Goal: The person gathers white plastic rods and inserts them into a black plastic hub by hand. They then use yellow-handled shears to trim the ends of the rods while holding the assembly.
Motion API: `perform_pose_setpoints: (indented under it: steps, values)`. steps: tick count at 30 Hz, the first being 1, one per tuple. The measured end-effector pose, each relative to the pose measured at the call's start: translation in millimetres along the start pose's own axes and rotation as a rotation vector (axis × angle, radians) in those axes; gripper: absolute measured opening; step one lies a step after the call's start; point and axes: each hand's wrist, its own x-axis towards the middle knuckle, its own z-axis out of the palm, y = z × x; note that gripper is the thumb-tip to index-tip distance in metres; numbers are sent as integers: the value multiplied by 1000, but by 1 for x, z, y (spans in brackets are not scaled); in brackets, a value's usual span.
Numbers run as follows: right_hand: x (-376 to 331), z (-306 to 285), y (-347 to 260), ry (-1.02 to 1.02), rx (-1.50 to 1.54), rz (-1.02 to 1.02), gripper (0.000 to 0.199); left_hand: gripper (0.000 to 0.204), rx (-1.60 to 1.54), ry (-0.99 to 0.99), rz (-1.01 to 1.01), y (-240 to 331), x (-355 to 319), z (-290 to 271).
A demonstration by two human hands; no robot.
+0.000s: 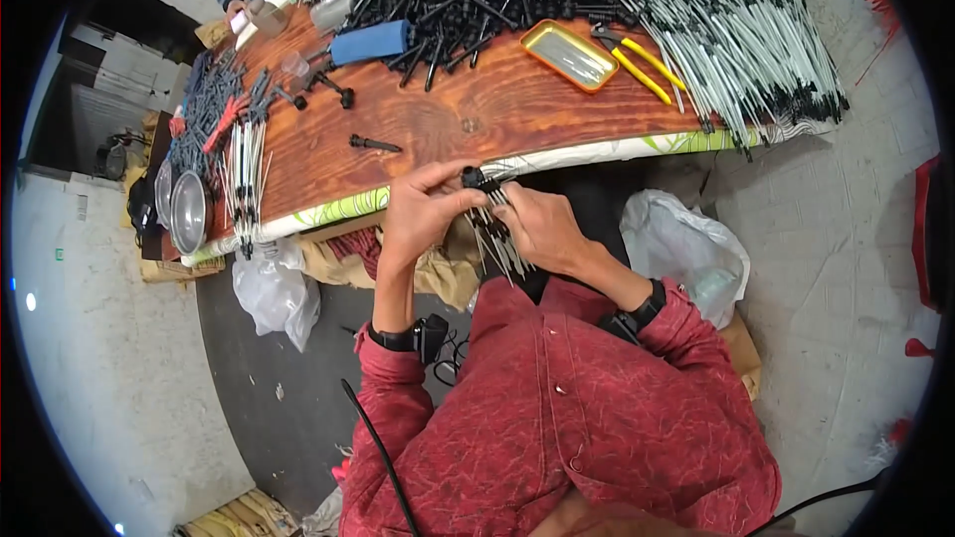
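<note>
L hand (pixel 423 209) pinches black cap (pixel 471 177) at 12 o'clock; R hand (pixel 542 229) fist-closed round thin rod bundle (pixel 500 239). Prob light, stiff, slippery; grip mid-length.

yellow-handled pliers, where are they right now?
Head view: the yellow-handled pliers lie on the wooden table, on the person's right, between the yellow tray and the pile of white rods. Neither hand touches them.

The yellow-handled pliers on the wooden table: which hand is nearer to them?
Right. The right hand sits below and just left of the yellow-handled pliers; the left hand is farther left.
</note>
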Motion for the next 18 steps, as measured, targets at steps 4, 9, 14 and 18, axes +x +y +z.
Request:
perform_pose_setpoints:
  steps: [4,9,14,18]
  values:
    - [-6,2,1,-18,19,-12,17,36,-48,-10,-19,-5,-3,0]
    - [-12,4,2,-11,-10,-15,16,37,-83,-5,-43,-13,-6,2]
    - [-11,5,10,-38,-32,1,17,36,13,-23,15,-6,-2,4]
    - [-9,8,10,-24,-7,60,20,35,35,-27,-5,-7,3,3]
